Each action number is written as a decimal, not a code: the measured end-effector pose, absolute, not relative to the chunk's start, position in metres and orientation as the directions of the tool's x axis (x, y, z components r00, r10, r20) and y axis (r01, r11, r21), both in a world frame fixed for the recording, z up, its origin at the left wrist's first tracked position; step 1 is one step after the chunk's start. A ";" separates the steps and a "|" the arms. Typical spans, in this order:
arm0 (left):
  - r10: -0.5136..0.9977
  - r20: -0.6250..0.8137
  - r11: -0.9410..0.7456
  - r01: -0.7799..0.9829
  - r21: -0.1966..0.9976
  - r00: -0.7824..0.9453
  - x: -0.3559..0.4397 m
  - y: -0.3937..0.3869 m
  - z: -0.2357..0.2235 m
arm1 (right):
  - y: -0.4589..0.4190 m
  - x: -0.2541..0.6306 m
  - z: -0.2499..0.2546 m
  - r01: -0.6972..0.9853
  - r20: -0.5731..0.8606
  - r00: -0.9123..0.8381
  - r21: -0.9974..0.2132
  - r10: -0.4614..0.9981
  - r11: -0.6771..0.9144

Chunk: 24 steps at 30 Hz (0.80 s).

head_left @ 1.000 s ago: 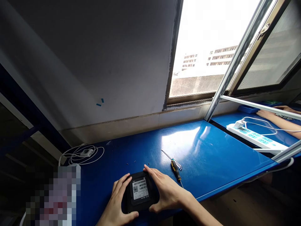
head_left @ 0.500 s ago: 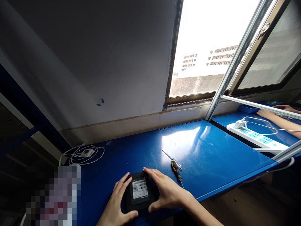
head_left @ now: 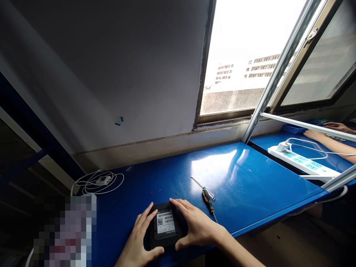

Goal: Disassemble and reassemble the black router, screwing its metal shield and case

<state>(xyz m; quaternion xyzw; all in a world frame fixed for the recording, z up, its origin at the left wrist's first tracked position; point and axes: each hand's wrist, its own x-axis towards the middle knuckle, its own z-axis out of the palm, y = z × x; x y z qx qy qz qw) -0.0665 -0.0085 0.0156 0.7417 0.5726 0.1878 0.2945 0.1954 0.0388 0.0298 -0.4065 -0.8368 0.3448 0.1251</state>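
The person's two hands framed a flat black device (head_left: 167, 227) near the front edge of the blue tabletop (head_left: 250, 196). The left hand (head_left: 136, 239), cut off at the wrist by the bottom edge of the view, was partly spread, fingertips at the device's upper left corner and thumb at its lower left. The right hand (head_left: 198, 222) curved wide around the other side, fingertips at the upper right corner and thumb by the lower right. Between them they held the device by its edges; its sides were largely covered, and whether its underside touched the tabletop could not be told. The white label (head_left: 164, 222) faced up, its print too small to read.

Beyond the device lay three tiny dark pieces (head_left: 159, 190), too small to identify. To the right, a black-and-yellow screwdriver (head_left: 207, 200) partly covered a clear-handled screwdriver (head_left: 211, 194); the former's tip disappeared by the right forearm. A white cable (head_left: 119, 183) lay coiled at the left, above an object blurred into blocks (head_left: 66, 233). Past the metal frame (head_left: 253, 128), a co-worker's forearm (head_left: 333, 144) was cut off at the right edge.
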 end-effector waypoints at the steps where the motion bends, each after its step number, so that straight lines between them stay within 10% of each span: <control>1: 0.960 -0.059 -0.171 0.739 0.651 0.274 -0.067 -0.008 0.015 | 0.039 0.196 0.030 0.592 -0.069 -0.639 -0.680 0.766 0.432; 24: 0.956 0.008 -0.231 0.732 0.641 0.294 -0.068 -0.008 0.003 | 0.040 0.195 0.032 0.596 -0.092 -0.644 -0.683 0.760 0.422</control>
